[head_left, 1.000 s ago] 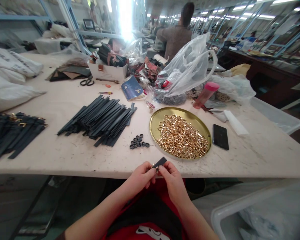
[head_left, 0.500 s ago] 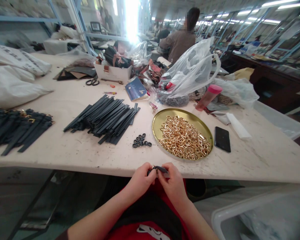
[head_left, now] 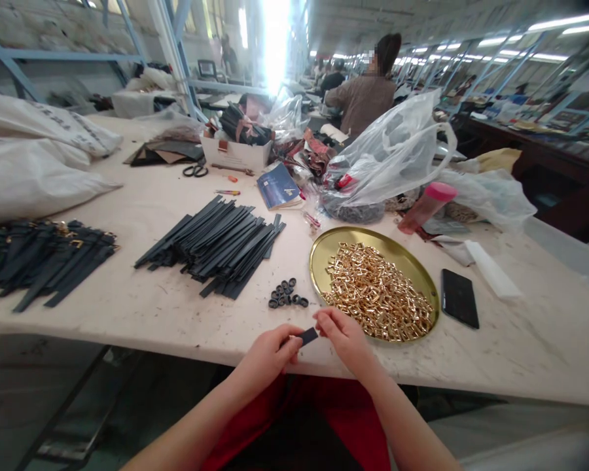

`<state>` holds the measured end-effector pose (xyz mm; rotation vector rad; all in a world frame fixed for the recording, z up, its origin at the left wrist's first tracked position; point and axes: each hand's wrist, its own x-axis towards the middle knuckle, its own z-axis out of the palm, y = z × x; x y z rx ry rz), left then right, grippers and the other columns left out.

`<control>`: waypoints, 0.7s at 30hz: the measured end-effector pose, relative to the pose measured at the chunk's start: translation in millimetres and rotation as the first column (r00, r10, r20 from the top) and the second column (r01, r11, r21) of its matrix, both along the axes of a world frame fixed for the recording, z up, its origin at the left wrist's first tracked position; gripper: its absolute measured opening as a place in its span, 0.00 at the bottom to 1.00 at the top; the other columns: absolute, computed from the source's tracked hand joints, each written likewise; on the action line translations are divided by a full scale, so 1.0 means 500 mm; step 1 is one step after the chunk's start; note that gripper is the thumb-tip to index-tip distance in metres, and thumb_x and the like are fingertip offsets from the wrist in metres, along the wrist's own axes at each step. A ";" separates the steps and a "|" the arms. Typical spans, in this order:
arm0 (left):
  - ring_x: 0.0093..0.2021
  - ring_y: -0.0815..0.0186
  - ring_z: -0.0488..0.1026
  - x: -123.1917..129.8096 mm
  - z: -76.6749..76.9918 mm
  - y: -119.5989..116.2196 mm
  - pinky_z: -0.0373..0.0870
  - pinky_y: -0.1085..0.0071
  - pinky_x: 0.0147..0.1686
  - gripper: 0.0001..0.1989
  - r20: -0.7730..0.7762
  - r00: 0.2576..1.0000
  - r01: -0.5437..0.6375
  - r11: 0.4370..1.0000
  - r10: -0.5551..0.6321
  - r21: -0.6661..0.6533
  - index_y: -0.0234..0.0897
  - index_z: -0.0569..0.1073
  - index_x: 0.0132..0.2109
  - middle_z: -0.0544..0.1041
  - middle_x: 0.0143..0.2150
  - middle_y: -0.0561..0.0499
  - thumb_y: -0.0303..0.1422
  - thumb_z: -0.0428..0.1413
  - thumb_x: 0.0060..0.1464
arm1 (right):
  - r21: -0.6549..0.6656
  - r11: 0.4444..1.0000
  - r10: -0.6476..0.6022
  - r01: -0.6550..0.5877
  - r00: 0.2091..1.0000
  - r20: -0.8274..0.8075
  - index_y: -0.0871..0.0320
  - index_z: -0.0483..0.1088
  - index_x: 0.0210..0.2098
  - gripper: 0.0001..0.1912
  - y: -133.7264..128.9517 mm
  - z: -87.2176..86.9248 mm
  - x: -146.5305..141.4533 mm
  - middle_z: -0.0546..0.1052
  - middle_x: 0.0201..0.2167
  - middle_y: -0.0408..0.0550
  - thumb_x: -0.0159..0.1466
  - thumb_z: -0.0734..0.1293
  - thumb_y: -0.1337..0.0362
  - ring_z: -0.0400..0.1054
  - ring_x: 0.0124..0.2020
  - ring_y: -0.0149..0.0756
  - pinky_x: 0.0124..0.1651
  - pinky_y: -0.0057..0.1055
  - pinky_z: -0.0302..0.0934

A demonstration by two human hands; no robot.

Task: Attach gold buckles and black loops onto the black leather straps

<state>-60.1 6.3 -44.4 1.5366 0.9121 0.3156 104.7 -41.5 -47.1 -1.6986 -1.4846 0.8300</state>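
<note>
Near the front edge of the table, my left hand (head_left: 273, 350) is closed on a dark strap (head_left: 308, 336), whose flat end sticks out to the right. Just beyond that end is my right hand (head_left: 341, 333), its fingers bent together by the rim of the round tray; whether they hold anything is too small to tell. Gold buckles (head_left: 377, 291) are heaped on the gold tray (head_left: 321, 245). Small black loops (head_left: 287, 294) lie left of the tray. Further left is a pile of dark strips (head_left: 216, 245); straps with gold buckles (head_left: 53, 258) lie at the far left.
A black phone (head_left: 460, 297) lies right of the tray. Behind are a pink-lidded container (head_left: 427, 207), a clear plastic bag (head_left: 387, 150), a blue booklet (head_left: 279, 186), a white box (head_left: 235, 152) and scissors (head_left: 195, 171). White sacks (head_left: 34, 160) are at left. A person (head_left: 368, 98) is in the background.
My hands have moved apart, the right one up toward the tray. The strap, earlier bent between both hands, now extends from my left hand only. The view has shifted slightly.
</note>
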 end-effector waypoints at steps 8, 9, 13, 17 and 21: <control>0.14 0.74 0.59 -0.003 -0.025 0.019 0.56 0.78 0.15 0.10 -0.042 0.975 -0.219 0.975 0.218 -0.025 0.36 0.64 0.31 0.65 0.17 0.59 0.39 0.47 0.51 | 0.123 0.988 -0.143 0.091 0.833 0.535 0.58 0.67 0.27 0.07 0.086 -0.024 -0.017 0.69 0.29 0.50 0.59 0.60 0.69 0.63 0.33 0.38 0.36 0.32 0.54; 0.14 0.74 0.58 0.000 -0.024 0.018 0.56 0.78 0.15 0.11 -0.028 0.971 -0.237 0.971 0.237 -0.015 0.37 0.64 0.31 0.65 0.17 0.59 0.40 0.47 0.51 | 0.136 0.984 -0.166 0.120 0.893 0.418 0.58 0.66 0.27 0.06 0.078 -0.022 -0.015 0.69 0.29 0.49 0.59 0.60 0.67 0.63 0.32 0.37 0.36 0.32 0.55; 0.14 0.74 0.58 0.021 -0.014 0.011 0.55 0.78 0.15 0.12 0.040 0.956 -0.293 0.955 0.291 0.043 0.37 0.64 0.31 0.65 0.17 0.60 0.41 0.47 0.52 | -0.064 0.986 -0.167 0.155 0.883 -0.439 0.58 0.64 0.29 0.10 0.024 -0.009 -0.006 0.67 0.24 0.43 0.58 0.63 0.57 0.61 0.26 0.32 0.31 0.30 0.57; 0.15 0.74 0.59 0.039 -0.003 -0.005 0.54 0.78 0.18 0.11 0.045 0.988 -0.148 0.986 0.145 0.078 0.37 0.65 0.29 0.65 0.17 0.60 0.40 0.48 0.52 | -0.167 0.961 -0.269 0.220 0.605 -0.749 0.58 0.64 0.27 0.13 -0.024 0.004 -0.008 0.67 0.23 0.40 0.53 0.68 0.55 0.61 0.25 0.28 0.32 0.28 0.57; 0.17 0.74 0.58 0.041 0.010 -0.021 0.54 0.77 0.20 0.10 0.013 0.996 -0.084 0.989 0.083 0.122 0.37 0.65 0.28 0.64 0.17 0.60 0.38 0.48 0.52 | -0.180 0.958 -0.280 0.224 0.583 -0.763 0.58 0.67 0.34 0.15 -0.051 0.008 -0.013 0.70 0.26 0.41 0.50 0.70 0.57 0.62 0.25 0.28 0.33 0.29 0.58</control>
